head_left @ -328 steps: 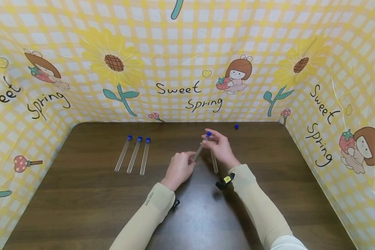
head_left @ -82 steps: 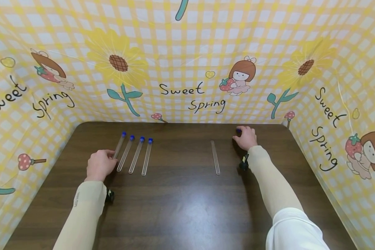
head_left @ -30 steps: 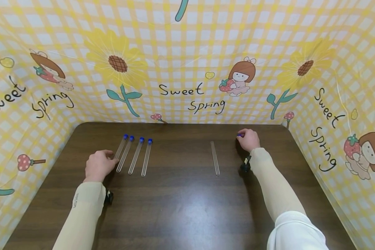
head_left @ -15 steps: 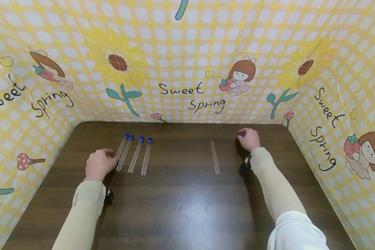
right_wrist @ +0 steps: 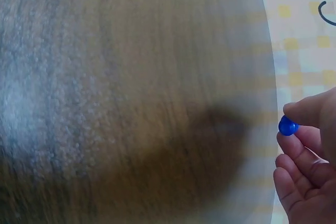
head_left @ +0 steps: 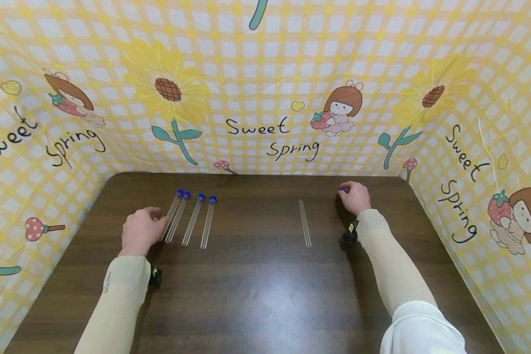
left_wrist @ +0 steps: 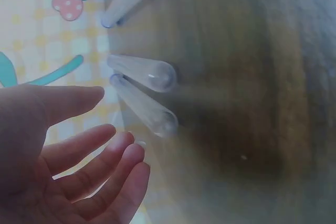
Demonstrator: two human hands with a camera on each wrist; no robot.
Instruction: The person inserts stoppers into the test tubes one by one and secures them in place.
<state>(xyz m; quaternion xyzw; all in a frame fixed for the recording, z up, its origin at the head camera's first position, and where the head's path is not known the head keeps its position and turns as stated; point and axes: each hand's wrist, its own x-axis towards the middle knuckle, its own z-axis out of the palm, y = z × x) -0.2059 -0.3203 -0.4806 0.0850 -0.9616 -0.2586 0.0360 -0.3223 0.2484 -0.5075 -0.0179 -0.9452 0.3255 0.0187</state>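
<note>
Four capped tubes (head_left: 189, 219) lie side by side just beyond the relaxed, empty fingers of the left hand (head_left: 140, 232), so most of the capping looks done. The right hand (head_left: 356, 196) pinches the blue cap (right_wrist: 287, 125) between thumb and fingertips. The uncapped tube (head_left: 304, 223) lies on the table (head_left: 256, 290) to that hand's left (the last one, it seems).
</note>
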